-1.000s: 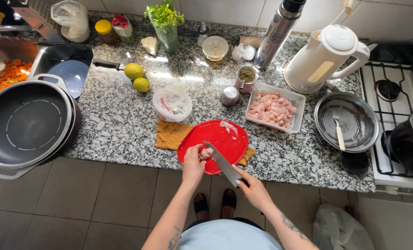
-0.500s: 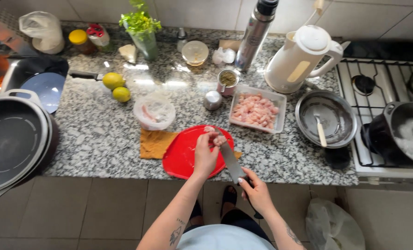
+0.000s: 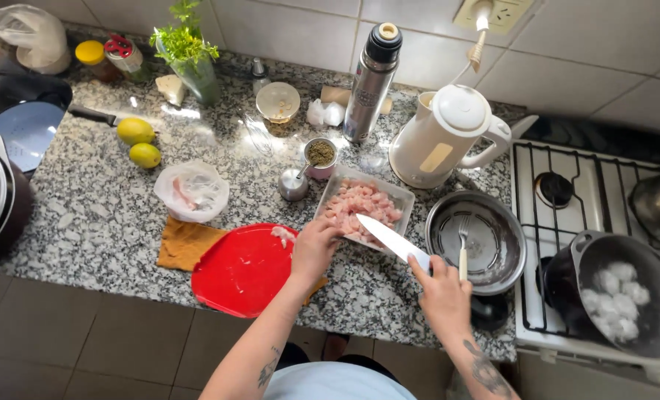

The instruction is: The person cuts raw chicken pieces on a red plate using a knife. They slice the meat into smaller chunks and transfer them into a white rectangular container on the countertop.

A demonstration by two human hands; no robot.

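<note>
My left hand [image 3: 315, 248] rests at the near corner of a clear rectangular tray [image 3: 399, 197] full of chopped raw meat [image 3: 359, 204], fingers curled over its edge. In my right hand [image 3: 442, 296] is a large kitchen knife [image 3: 389, 238], its blade pointing left toward the tray. A red round cutting board [image 3: 241, 270] lies just left of my left hand on an orange cloth [image 3: 185, 243], with a small scrap of meat [image 3: 282, 234] at its far edge.
A metal pan with a fork [image 3: 476, 241] sits right of the knife, and a dark pot holding white pieces [image 3: 622, 292] stands on the gas stove [image 3: 559, 222]. A white kettle [image 3: 444, 137], steel flask [image 3: 372, 74], two lemons [image 3: 141, 142], bag-lined bowl [image 3: 191, 191] and spice cup [image 3: 319, 156] crowd the granite counter [image 3: 93, 207].
My left hand moved from the red board to the meat tray. My right hand swung the knife right, off the board. The view shifted rightward, showing more of the stove.
</note>
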